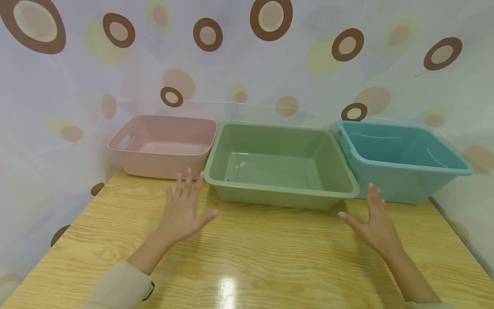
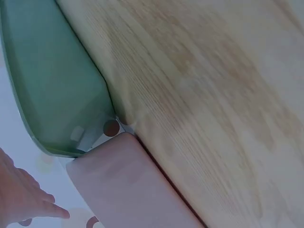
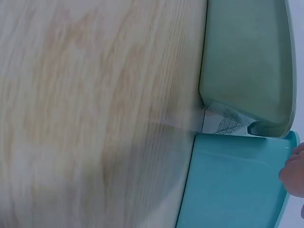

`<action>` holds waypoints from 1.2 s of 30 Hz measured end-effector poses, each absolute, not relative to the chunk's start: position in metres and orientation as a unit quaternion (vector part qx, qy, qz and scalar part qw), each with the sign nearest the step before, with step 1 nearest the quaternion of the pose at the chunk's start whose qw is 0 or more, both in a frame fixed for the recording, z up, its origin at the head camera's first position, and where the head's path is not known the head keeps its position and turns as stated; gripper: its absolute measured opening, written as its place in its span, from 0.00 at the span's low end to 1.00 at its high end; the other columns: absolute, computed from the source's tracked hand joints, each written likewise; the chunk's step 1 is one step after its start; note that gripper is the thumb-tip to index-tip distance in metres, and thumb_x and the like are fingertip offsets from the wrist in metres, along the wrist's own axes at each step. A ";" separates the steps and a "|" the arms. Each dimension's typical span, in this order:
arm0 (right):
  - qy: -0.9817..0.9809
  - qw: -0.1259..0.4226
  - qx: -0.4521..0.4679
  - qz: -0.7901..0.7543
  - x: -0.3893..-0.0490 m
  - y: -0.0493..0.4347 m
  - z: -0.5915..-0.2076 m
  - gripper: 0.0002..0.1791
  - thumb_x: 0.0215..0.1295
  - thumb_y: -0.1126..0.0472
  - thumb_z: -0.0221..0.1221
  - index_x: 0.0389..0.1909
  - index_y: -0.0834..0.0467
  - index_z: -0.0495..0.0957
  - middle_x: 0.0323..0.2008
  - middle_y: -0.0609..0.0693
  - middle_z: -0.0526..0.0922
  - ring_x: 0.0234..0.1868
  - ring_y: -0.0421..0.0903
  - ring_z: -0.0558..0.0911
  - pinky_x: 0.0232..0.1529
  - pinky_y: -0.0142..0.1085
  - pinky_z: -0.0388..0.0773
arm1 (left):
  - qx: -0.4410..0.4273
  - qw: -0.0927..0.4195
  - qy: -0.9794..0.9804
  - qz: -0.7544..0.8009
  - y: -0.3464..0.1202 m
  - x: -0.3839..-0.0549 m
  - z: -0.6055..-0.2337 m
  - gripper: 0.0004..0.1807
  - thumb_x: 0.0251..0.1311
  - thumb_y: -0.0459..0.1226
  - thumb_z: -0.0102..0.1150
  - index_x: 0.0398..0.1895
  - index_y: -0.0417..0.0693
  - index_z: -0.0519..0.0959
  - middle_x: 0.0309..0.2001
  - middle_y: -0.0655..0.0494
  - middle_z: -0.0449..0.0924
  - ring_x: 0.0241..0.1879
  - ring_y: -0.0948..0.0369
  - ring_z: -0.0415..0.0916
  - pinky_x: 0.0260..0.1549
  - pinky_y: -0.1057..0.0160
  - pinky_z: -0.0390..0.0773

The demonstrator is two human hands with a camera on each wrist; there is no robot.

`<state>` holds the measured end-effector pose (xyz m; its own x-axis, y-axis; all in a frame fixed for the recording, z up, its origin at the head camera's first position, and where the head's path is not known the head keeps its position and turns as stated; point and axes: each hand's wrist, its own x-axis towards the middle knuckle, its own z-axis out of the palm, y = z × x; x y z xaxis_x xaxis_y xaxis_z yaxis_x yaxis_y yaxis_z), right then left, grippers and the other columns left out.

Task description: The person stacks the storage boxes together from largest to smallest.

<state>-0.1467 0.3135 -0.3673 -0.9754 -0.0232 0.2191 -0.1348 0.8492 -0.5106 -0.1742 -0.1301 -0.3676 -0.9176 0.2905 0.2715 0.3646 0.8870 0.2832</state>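
Three plastic bins stand side by side along the back of the wooden table. The pink bin [image 1: 166,165] is on the left, with an oval handle hole in its side. In the middle is the green basin [image 1: 278,195], and the blue-green tub [image 1: 393,182] is on the right. My left hand [image 1: 181,216] is spread, fingers straight, in front of the gap between the pink bin and the green basin. Spread too, my right hand [image 1: 376,227] hovers before the gap between green basin and blue-green tub. Neither hand holds anything.
The wooden table [image 1: 262,257] stretches in front of the bins, with a bright light reflection near its front. A pale curtain [image 1: 239,64] with brown and yellow circles hangs behind and at both sides.
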 end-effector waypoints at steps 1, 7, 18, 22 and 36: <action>-0.952 0.101 0.037 0.285 -0.148 0.313 -0.367 0.55 0.61 0.43 0.54 0.71 0.59 0.24 0.72 0.60 0.26 0.70 0.66 0.30 0.65 0.64 0.32 | -0.167 0.110 -0.965 -0.171 -0.129 -0.175 -0.367 0.52 0.55 0.68 0.39 0.74 0.54 0.31 0.73 0.43 0.23 0.71 0.39 0.25 0.64 0.33 0.35; -0.940 0.095 0.017 0.328 -0.155 0.311 -0.366 0.52 0.64 0.43 0.52 0.71 0.61 0.26 0.71 0.62 0.30 0.70 0.69 0.37 0.65 0.65 0.39 | -0.156 0.113 -0.953 -0.233 -0.127 -0.180 -0.366 0.50 0.58 0.66 0.39 0.74 0.49 0.36 0.73 0.41 0.28 0.71 0.39 0.28 0.66 0.36 0.37; -0.906 0.069 -0.029 0.417 -0.175 0.306 -0.370 0.48 0.66 0.41 0.45 0.71 0.61 0.28 0.72 0.60 0.30 0.71 0.65 0.37 0.67 0.60 0.41 | -0.146 0.139 -0.929 -0.310 -0.127 -0.188 -0.377 0.49 0.60 0.65 0.35 0.73 0.43 0.39 0.73 0.40 0.36 0.71 0.39 0.34 0.68 0.42 0.40; -0.895 0.066 -0.043 0.438 -0.180 0.306 -0.369 0.47 0.67 0.40 0.42 0.70 0.61 0.28 0.72 0.57 0.30 0.72 0.62 0.37 0.69 0.57 0.41 | -0.146 0.149 -0.924 -0.319 -0.127 -0.193 -0.377 0.48 0.61 0.64 0.35 0.73 0.41 0.40 0.73 0.39 0.38 0.71 0.39 0.36 0.69 0.43 0.41; -0.860 0.073 -0.107 0.494 -0.189 0.305 -0.374 0.45 0.65 0.41 0.45 0.72 0.58 0.34 0.71 0.61 0.46 0.71 0.60 0.51 0.68 0.52 0.53 | -0.112 0.116 -0.903 -0.398 -0.120 -0.210 -0.380 0.42 0.63 0.54 0.42 0.73 0.41 0.44 0.72 0.40 0.45 0.70 0.41 0.46 0.66 0.40 0.50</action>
<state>-0.1891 0.3050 -0.3743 -0.9663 0.2568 0.0197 0.1125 0.4897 -0.8646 -0.2101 -0.1202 -0.3796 -0.9478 0.1098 0.2992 0.2951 0.6573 0.6934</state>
